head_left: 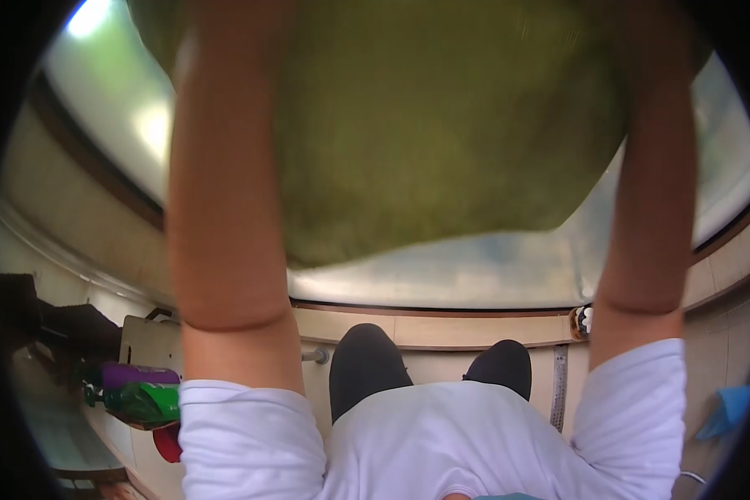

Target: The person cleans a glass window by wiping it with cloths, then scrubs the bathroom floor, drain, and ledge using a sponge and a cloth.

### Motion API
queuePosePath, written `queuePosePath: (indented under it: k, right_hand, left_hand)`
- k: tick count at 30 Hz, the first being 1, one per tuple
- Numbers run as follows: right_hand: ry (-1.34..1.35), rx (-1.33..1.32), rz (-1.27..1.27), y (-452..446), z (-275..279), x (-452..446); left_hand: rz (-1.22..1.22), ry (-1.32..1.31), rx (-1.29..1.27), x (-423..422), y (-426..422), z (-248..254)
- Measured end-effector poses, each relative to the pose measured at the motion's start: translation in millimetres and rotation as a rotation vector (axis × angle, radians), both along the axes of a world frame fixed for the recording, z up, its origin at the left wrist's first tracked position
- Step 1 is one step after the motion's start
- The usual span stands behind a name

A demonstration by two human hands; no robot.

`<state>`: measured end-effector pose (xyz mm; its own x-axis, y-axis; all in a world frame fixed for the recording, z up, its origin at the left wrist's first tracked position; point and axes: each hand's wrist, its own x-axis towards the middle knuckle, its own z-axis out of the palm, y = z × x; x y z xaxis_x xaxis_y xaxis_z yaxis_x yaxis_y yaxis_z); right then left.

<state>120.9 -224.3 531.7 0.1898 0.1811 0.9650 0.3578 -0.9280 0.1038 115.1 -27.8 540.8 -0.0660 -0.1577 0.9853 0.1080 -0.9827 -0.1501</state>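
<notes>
A large olive-green cloth [442, 133] hangs across the upper middle of the view, blurred, its lower edge slanting up to the right. Both my arms are raised on either side of it. The left forearm [225, 183] and the right forearm [654, 183] run up to the top edge, where it is dark and smeared. My hands are not visible there, so their grip on the cloth does not show. Behind the cloth is a pale, glossy pane [450, 275] with a brown frame.
Below the pane runs a light tiled ledge [442, 329], with my dark-clad knees [367, 367] near it. At the left are a purple bottle [142, 377] and a green bottle [146, 404] on a holder. A blue item [727, 410] lies at the far right.
</notes>
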Motion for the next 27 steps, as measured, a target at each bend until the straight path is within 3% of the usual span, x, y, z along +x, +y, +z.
queuePosePath:
  k: [4,6,8,10,17,22,27]
  right_hand:
    - [0.807,0.191,0.399,-18.2,-117.8,-8.8]
    - [0.468,0.014,0.424,-30.5,-196.0,1.4]
    - [0.516,0.093,0.479,-45.8,-253.0,-4.0]
    - [0.648,0.079,0.384,-56.0,-294.9,-9.4]
    - [0.713,-0.042,0.154,-85.2,-455.6,-1.0]
    - [0.673,-0.035,0.161,-80.0,-467.1,-2.9]
    - [0.677,0.011,0.238,-64.0,-385.0,-10.7]
  left_hand:
    - [0.022,0.297,-0.055,-27.1,-22.2,-120.4]
    - [0.028,0.322,-0.036,-28.7,-25.0,-180.3]
    - [-0.072,0.413,-0.048,-30.6,-38.5,-234.2]
    - [-0.118,0.482,-0.07,-34.1,-51.3,-287.9]
    - [-0.327,0.873,-0.067,-41.5,-66.6,-428.0]
    - [-0.374,0.939,-0.087,-39.9,-66.2,-446.2]
    - [-0.268,0.882,-0.11,-41.2,-77.9,-415.9]
